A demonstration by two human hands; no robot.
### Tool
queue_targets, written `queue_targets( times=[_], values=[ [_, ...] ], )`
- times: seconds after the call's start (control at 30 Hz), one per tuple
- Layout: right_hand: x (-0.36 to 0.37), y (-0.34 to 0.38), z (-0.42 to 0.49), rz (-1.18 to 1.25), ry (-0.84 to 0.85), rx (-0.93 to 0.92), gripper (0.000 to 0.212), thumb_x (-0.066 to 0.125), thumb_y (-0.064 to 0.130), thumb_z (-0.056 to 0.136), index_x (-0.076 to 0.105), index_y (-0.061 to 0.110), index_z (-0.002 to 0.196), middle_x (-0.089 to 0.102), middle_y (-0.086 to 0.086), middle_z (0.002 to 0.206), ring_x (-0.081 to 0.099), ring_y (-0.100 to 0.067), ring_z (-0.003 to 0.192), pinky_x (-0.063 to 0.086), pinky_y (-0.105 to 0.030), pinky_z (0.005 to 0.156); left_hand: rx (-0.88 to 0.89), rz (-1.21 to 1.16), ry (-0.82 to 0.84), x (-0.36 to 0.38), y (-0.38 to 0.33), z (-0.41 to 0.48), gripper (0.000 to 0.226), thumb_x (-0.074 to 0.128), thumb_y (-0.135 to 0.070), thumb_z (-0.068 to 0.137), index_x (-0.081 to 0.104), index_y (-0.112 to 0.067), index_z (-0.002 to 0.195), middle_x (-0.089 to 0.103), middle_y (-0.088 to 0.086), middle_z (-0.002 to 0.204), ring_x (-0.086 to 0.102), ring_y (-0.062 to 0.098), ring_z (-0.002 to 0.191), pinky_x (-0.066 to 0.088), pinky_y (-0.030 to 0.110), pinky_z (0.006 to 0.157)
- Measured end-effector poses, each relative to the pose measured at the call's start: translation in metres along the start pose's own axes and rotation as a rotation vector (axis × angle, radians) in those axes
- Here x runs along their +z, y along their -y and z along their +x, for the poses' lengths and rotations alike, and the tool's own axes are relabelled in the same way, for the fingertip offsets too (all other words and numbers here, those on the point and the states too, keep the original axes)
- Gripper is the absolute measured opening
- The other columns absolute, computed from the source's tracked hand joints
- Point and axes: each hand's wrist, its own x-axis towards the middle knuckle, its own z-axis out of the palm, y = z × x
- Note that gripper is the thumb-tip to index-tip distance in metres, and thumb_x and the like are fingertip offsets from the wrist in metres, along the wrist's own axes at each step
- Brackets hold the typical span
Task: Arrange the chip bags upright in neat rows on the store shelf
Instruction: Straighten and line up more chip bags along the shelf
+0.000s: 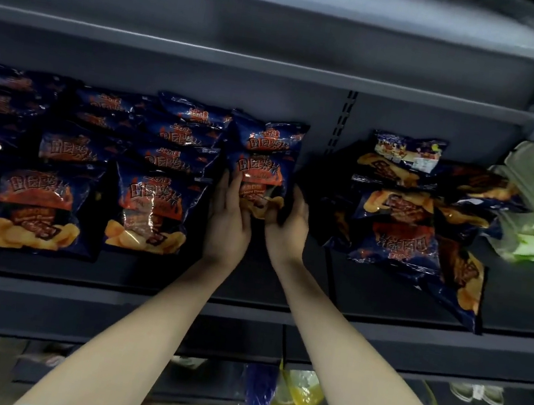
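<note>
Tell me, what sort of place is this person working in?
Most likely a shop aisle. Grey metal shelving with a slotted upright holds many identical chip bags in rows, a jumbled pile lies to the right, and the left hand and right hand hold one bag.

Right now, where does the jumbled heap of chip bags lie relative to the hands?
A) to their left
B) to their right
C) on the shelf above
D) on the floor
B: the jumbled heap lies right of the left hand and right hand, which grip one chip bag between them; the neat rows stand to their left.
</note>
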Motion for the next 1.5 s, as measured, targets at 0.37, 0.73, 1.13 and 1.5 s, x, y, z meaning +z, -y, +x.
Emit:
queue_targets(
  times=[0.37, 0.73, 1.13, 1.5],
  values=[
    [-0.098, 0.033, -0.006, 0.013, -0.166, -0.422, 0.045, 0.051, -0.005, 0.083, 0.047, 0.003, 0.128, 0.048, -0.013, 0.127, 0.044, -0.015, 0.121, 0.037, -0.023, 0.105, 0.228, -0.23, 0.0, 0.012, -0.05, -0.011, 0.052, 0.046, 0.006, 0.082, 0.04, -0.004, 0.133, 0.041, 0.014, 0.137, 0.034, 0.02, 0.131, 0.025, 0.026, 0.112],
    [-0.179, -0.008, 0.007, -0.446, -0.228, -0.156, 0.067, 0.062, 0.016, 0.082, 0.032, 0.009, 0.142, 0.024, -0.017, 0.149, 0.019, -0.036, 0.138, 0.026, -0.048, 0.112, -0.121, -0.522, 0.213, 0.072, -0.155, -0.008, 0.046, 0.056, -0.015, 0.09, 0.04, -0.006, 0.132, 0.049, 0.01, 0.129, 0.049, 0.018, 0.118, 0.034, 0.01, 0.086],
    [-0.193, -0.04, 0.002, -0.343, -0.111, 0.033, 0.087, 0.066, 0.032, 0.086, 0.01, 0.014, 0.15, 0.027, -0.015, 0.149, 0.037, -0.032, 0.133, 0.039, -0.041, 0.103, -0.372, -0.63, 0.5, 0.065, -0.157, -0.009, 0.044, 0.057, -0.026, 0.091, 0.047, -0.01, 0.132, 0.051, 0.002, 0.129, 0.045, 0.006, 0.116, 0.035, 0.013, 0.083],
    [-0.175, -0.007, -0.024, -0.006, -0.122, -0.086, 0.097, 0.074, 0.026, 0.079, 0.009, 0.019, 0.15, 0.026, 0.003, 0.144, 0.02, 0.009, 0.124, 0.019, -0.008, 0.098, -0.197, -0.642, 0.462, 0.015, -0.146, -0.006, 0.036, 0.063, -0.028, 0.086, 0.051, -0.022, 0.12, 0.055, -0.019, 0.098, 0.055, -0.001, 0.097, 0.04, -0.002, 0.067]
  ],
)
